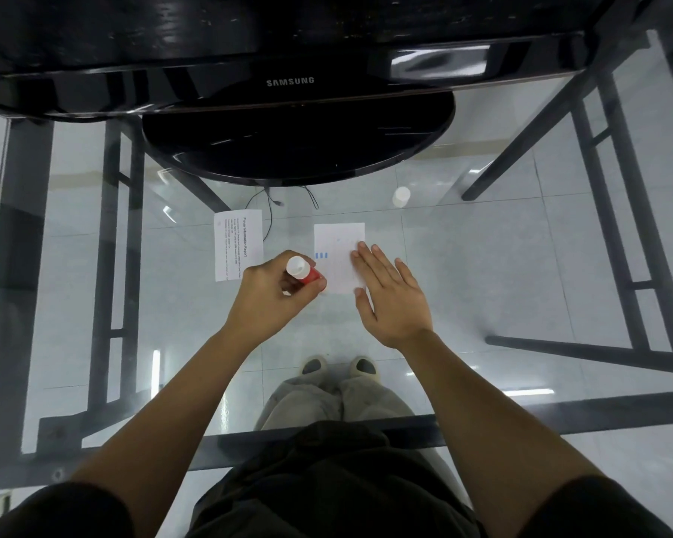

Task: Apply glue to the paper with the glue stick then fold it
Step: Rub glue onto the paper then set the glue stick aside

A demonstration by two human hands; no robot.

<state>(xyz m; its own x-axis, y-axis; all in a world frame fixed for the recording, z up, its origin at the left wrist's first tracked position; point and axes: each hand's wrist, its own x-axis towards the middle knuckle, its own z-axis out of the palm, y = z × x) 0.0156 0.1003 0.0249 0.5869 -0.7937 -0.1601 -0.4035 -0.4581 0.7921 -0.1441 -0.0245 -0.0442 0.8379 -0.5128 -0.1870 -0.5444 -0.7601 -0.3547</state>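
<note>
I see the left hand [272,295] curled round the glue stick [302,270] just left of the paper [337,246], which lies under the flat, straight-fingered right hand [390,295].

Left hand [274,295] fisted round a red-bodied, white-ended plastic glue stick [302,270], fingers curled, knuckles toward the camera. The stick is tilted, white end up. Right hand [391,295] flat, palm down, fingers [366,262] straight and slightly spread, tips resting on the right edge of a white rectangular paper sheet [337,242], thumb out to the left. Both forearms bare, reaching forward from the bottom corners and converging. Dark short sleeves at the upper arms. Hands near each other, not touching.
</note>
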